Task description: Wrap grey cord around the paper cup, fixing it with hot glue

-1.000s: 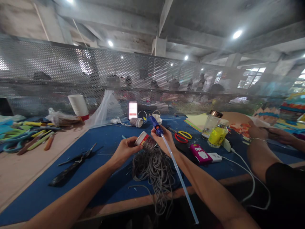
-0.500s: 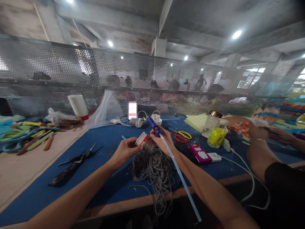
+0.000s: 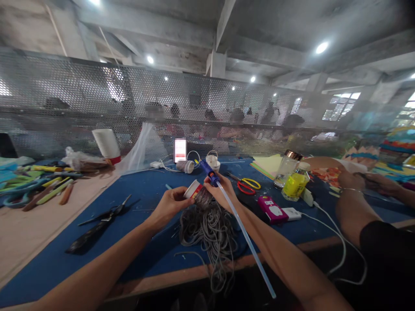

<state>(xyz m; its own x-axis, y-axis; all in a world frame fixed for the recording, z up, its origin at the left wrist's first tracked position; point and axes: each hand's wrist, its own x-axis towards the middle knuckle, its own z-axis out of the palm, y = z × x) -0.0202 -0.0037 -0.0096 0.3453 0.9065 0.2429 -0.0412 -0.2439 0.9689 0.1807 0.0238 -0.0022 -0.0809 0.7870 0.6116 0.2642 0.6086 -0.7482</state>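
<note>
My left hand (image 3: 171, 203) is closed on the rim end of a paper cup (image 3: 193, 190), which lies tilted with its open end toward the left. Grey cord (image 3: 203, 198) is wrapped around the cup's other end. In my right hand (image 3: 223, 190) is a blue glue gun (image 3: 210, 172), with a long clear glue stick (image 3: 248, 242) running out of its back toward me. The gun's nozzle points away from the cup, up and to the left. Below both hands a loose heap of grey cord (image 3: 210, 229) spills over the table's front edge.
Black-handled snips (image 3: 100, 224) lie left on the blue table; yellow-and-red scissors (image 3: 248, 185), a purple box (image 3: 272, 210) and bottles (image 3: 295, 181) stand right. A cord-wrapped cup (image 3: 185, 166) and lit phone (image 3: 180, 150) are behind. Another person's arm (image 3: 352, 207) reaches in at right.
The glue gun and the end of its glue stick have shifted very slightly. My left hand and the cup look the same.
</note>
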